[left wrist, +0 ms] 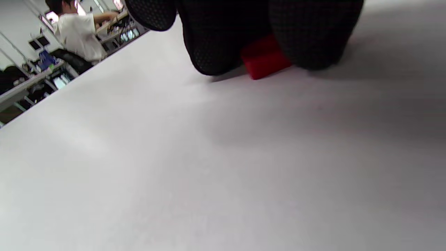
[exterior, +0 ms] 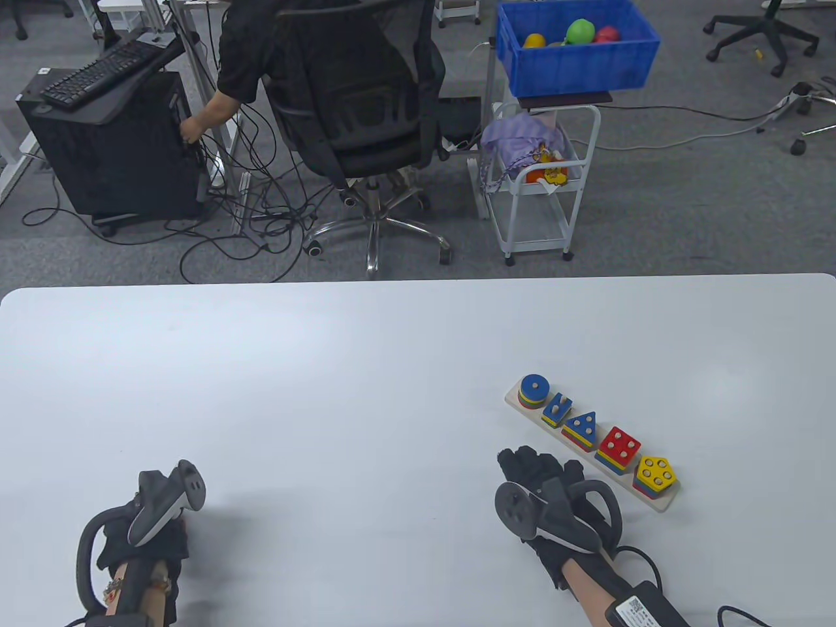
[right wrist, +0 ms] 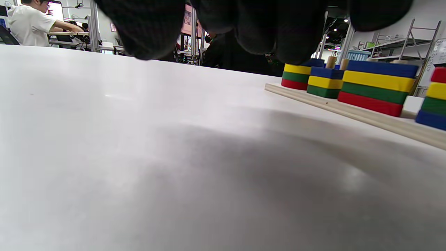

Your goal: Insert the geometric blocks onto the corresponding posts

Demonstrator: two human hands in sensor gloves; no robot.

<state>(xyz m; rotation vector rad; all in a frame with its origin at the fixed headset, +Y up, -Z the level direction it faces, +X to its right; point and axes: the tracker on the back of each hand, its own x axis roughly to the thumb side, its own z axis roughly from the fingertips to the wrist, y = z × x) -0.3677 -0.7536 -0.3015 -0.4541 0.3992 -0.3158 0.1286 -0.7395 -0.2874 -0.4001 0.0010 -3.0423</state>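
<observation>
Blue crate (exterior: 575, 72) on the cart holds toy fruit; office floor behind the white table (exterior: 326, 366).
Block board (exterior: 591, 441) sits fully stacked just beside the right hand (exterior: 545, 496), its fingers' state unclear; left hand (exterior: 147, 522) fingers (left wrist: 212, 45) pinch a red block (left wrist: 264, 59).

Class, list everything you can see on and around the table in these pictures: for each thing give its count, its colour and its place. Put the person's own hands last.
Table: one, white, fills the lower half of the table view.
Wooden base: one, pale wood, right side of the table, set diagonally.
Block stacks: five, in blue, yellow, green and red layers, in a row on the base; tops are a blue ring, blue rectangle, blue triangle, red square, yellow pentagon.
Red block: one, red, on the table under the left hand's fingers.
Crate: one, blue, on a white cart beyond the table, holding coloured balls.
Office chair: one, black, beyond the table.
Left hand: black glove, bottom left, fingers over the red block.
Right hand: black glove, beside the base, touching nothing visible.
</observation>
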